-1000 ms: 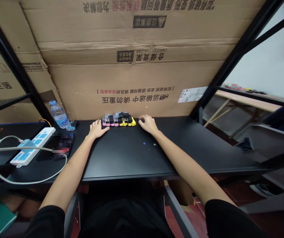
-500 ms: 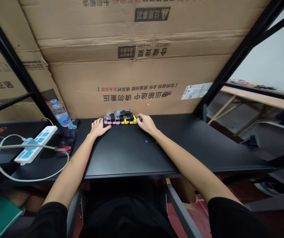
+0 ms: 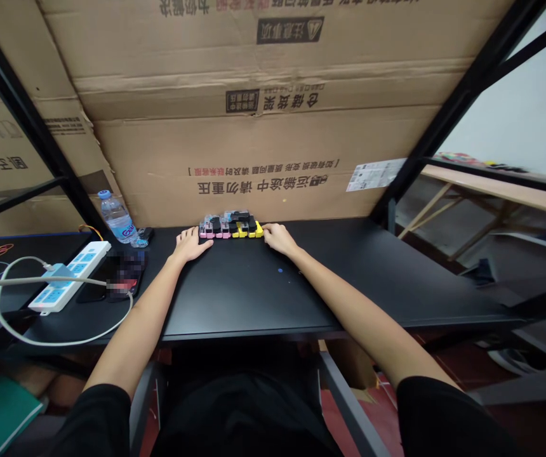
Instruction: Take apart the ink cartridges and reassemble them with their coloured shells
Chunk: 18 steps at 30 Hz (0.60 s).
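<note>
A row of small pink and yellow pieces [image 3: 228, 230] with black and clear tops stands against the cardboard at the back of the black desk. A few similar black and clear pieces [image 3: 237, 216] lie on top of the row; their exact kind is too small to make out. At the row's left end lies my left hand [image 3: 189, 244], fingers spread and thumb stretched along its front. My right hand [image 3: 279, 238] rests at the yellow right end, its fingers curled in and index finger touching or nearly touching the last piece. Neither hand holds anything visible.
On the left are a water bottle [image 3: 117, 217], a white power strip [image 3: 70, 277] with a looping cable, and dark phones [image 3: 125, 273]. A cardboard sheet [image 3: 254, 139] closes off the back. Black metal posts [image 3: 449, 114] flank the desk [image 3: 244, 298]. A small blue speck lies on it.
My right hand has shifted very slightly, its fingers curling in a little more at the row's end. My left hand and the row have stayed where they were.
</note>
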Available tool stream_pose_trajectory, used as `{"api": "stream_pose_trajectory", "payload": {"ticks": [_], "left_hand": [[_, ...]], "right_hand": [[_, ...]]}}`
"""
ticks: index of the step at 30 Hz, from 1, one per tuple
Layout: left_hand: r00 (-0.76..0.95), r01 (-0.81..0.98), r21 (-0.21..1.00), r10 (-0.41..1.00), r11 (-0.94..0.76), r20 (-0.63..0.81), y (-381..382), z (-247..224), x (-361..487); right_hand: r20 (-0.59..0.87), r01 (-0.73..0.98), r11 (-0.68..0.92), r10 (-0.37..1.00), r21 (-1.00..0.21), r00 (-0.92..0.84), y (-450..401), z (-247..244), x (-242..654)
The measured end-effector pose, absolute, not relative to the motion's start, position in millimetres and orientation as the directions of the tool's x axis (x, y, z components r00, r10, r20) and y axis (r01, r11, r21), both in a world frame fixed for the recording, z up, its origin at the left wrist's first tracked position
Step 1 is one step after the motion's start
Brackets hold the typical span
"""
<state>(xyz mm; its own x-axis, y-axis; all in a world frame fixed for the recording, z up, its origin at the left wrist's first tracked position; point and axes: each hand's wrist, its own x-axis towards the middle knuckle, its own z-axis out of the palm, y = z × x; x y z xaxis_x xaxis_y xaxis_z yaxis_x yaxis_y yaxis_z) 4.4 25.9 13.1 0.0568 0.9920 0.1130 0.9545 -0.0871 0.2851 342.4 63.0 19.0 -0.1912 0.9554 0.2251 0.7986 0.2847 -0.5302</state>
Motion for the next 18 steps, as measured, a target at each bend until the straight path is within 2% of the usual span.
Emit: {"api": "stream_pose_trajectory", "payload": {"ticks": [18], "left_hand": [[0.067, 0.957, 0.274, 0.992, -0.095, 0.112, 25.3, 12.4, 3.7]], "right_hand": [[0.224, 0.825, 0.296, 0.952, -0.482, -0.21, 69.1, 14.1, 343.3]]}}
